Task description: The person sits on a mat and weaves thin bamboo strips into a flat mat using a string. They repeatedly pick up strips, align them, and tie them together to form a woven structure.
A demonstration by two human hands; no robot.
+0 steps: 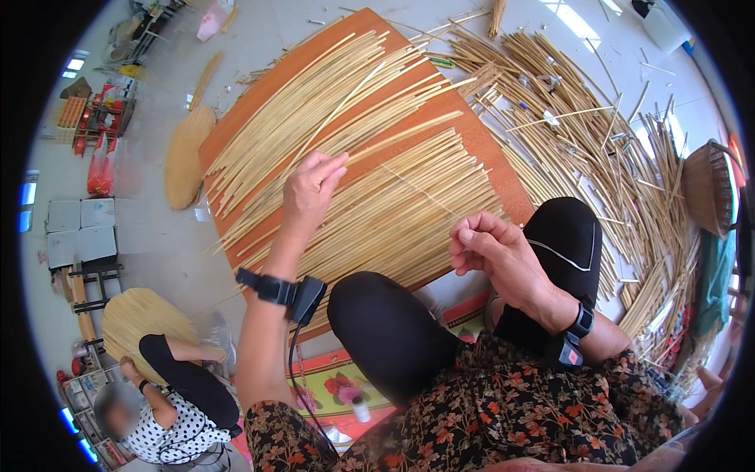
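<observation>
Long pale straw stalks (385,212) lie side by side on a reddish-brown board (515,189) in front of me. My left hand (311,189) is above them, thumb and fingers pinched at the near end of a stalk (409,135) that slants to the upper right. Lower and to the right, my right hand (499,252) is closed on a thin thread (421,193). One length of the thread runs taut up-left over the stalks; another part loops out behind the hand, across my knee. The fingertips partly hide the grip.
Loose stalks (566,102) spread over the floor at the right, near a woven basket (708,189). An oval straw piece (189,157) lies left of the board. At lower left another person (177,417) handles a flat woven piece (145,326). A small bottle (360,409) stands beside my leg.
</observation>
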